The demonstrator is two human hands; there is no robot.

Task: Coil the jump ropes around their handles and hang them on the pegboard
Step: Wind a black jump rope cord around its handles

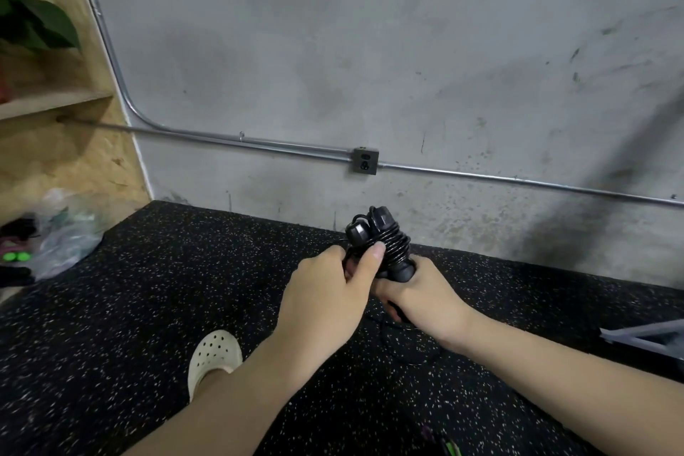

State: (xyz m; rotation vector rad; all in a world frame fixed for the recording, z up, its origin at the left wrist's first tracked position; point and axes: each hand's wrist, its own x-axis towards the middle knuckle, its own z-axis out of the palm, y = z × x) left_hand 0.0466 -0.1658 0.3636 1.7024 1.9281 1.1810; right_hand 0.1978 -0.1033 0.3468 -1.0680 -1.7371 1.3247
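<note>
A black jump rope [385, 237] is held upright in front of me, its two handles side by side with several turns of cord wound round them. My left hand [333, 292] grips the handles from the left, thumb pressed against the coils. My right hand [418, 292] wraps the lower ends of the handles from the right. A thin loose length of black cord [403, 326] trails below my right hand toward the floor. No pegboard is in view.
A grey concrete wall with a metal conduit [259, 142] and an outlet box [365, 160] stands ahead. Wooden shelving [55, 100] with a plant is at the left, plastic bags [63, 233] at its foot. Speckled black rubber floor [148, 289], my white clog [213, 355], a grey metal frame [647, 337] at right.
</note>
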